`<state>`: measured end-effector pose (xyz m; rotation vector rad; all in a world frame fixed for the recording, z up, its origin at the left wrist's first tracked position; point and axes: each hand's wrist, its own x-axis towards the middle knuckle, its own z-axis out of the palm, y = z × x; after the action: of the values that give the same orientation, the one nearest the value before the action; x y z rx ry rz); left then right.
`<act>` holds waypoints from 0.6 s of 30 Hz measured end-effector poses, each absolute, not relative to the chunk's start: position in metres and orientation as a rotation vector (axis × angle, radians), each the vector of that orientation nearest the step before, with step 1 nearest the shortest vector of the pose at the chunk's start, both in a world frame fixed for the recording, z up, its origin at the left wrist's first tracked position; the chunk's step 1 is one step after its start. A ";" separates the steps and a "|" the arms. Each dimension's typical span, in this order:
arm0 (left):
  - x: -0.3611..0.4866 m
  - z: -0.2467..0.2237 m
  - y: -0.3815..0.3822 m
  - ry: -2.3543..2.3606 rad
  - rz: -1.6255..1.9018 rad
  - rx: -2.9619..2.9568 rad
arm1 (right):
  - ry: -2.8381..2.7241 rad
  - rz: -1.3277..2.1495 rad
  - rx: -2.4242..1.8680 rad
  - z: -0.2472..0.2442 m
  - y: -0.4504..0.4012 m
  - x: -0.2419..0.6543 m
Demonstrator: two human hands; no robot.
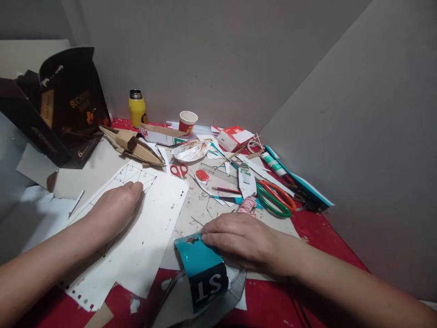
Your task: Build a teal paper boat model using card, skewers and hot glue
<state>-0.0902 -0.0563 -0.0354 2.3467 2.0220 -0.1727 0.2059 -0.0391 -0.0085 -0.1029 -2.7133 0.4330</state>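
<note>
My left hand (118, 209) rests curled on a white sheet (155, 228) with ruled lines and dots drawn on it; whatever its fingers hold, if anything, is hidden. Below and right of the sheet, my right hand (242, 239) has its fingers closed on the upper edge of a curved teal and black card piece (201, 264) with white letters. Just beyond the right hand are a pink patterned roll (247, 206) and scissors with green and orange handles (275, 198).
A dark box (71, 109) stands at the left. Along the back are a yellow bottle (137, 109), a paper cup (188, 122) and a cardboard boat shape (131, 145). Red scissors (179, 171), a ruler (218, 175), a pencil (226, 190) and paper scraps lie mid-table. Grey walls border the table.
</note>
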 end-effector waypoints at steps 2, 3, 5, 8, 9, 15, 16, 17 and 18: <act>-0.091 -0.034 -0.057 2.024 -0.188 2.333 | -2.722 0.450 -0.133 -0.009 -0.040 0.208; -0.091 -0.033 -0.058 2.027 -0.194 2.331 | -2.725 0.459 -0.149 -0.010 -0.041 0.208; -0.092 -0.032 -0.059 2.040 -0.203 2.318 | -2.726 0.474 -0.177 -0.011 -0.042 0.210; -0.093 -0.034 -0.060 2.058 -0.201 2.287 | -2.730 0.509 -0.191 -0.012 -0.043 0.212; -0.094 -0.034 -0.060 2.063 -0.191 2.275 | -2.739 0.536 -0.193 -0.012 -0.043 0.212; -0.102 -0.030 -0.061 2.014 -0.032 2.181 | -2.764 0.721 -0.293 -0.007 -0.040 0.207; -0.104 -0.027 -0.061 1.974 0.059 2.128 | -2.770 0.752 -0.311 -0.005 -0.039 0.207; -0.106 -0.025 -0.061 1.903 0.185 2.033 | -2.779 0.772 -0.327 -0.003 -0.037 0.207; -0.108 -0.022 -0.061 1.807 0.313 1.911 | -2.783 0.772 -0.342 0.000 -0.035 0.207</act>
<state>-0.1076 -0.0611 -0.0223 1.9108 1.8073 0.3130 0.2070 -0.0354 0.0000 -0.3415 -2.7830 0.7715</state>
